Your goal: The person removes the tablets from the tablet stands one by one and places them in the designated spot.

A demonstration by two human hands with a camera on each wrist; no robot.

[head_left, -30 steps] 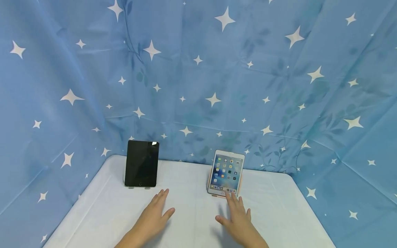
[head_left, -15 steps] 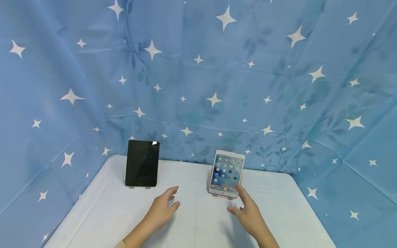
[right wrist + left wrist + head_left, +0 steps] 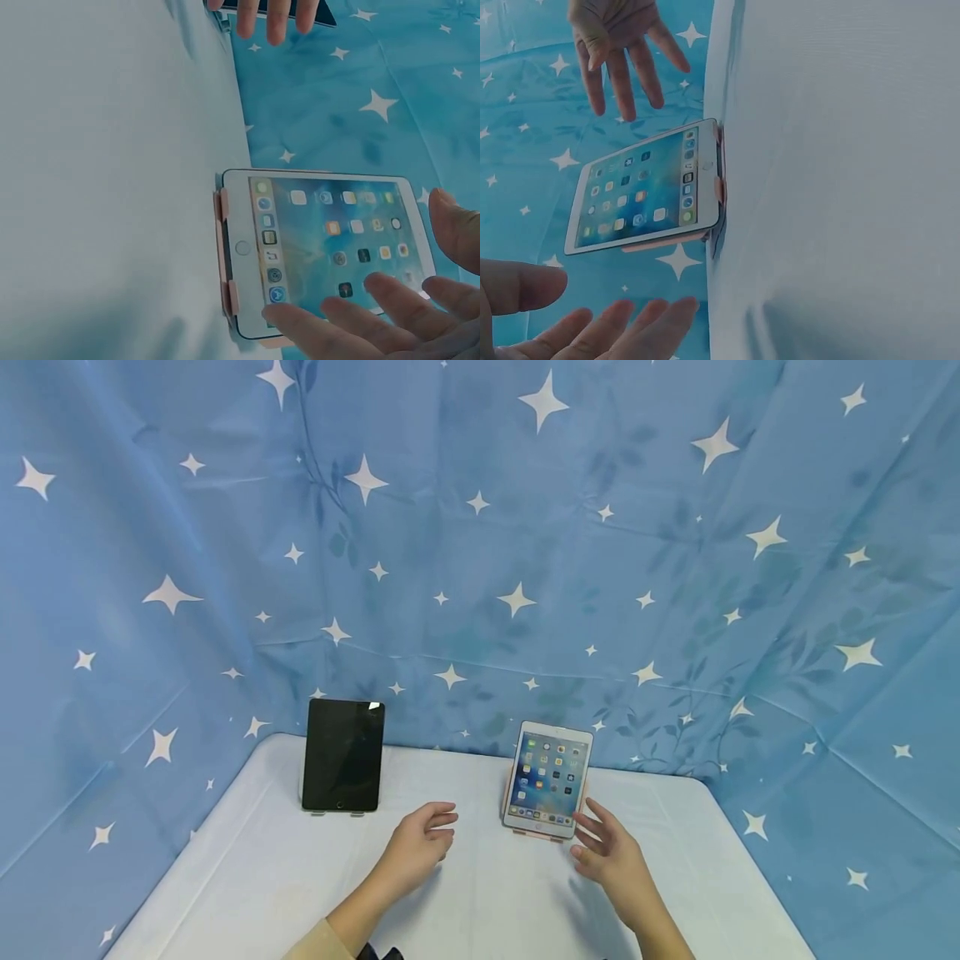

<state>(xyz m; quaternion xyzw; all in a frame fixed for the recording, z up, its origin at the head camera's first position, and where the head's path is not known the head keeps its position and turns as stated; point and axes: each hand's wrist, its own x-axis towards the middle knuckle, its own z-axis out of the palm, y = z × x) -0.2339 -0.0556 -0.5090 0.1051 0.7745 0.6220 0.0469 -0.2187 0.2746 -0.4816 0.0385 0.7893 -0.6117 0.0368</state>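
- White tablet: just ahead-left of the right hand, ahead-right of the left hand; long axis sloping up and away from both.
- The right hand is nearer, fingers relaxed, grasping nothing.
- The left hand, farther, likewise grasps nothing.

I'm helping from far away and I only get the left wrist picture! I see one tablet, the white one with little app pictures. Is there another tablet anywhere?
Observer: Yes, the head view shows a second tablet, standing to the left of the white tablet.
Operator: Cool! Does it have little pictures too?
Observer: None that I can see; its screen looks dark.
Operator: And is the person wearing sleeves?
Observer: At least one: a beige sleeve shows on the left arm, at the bottom of the head view.
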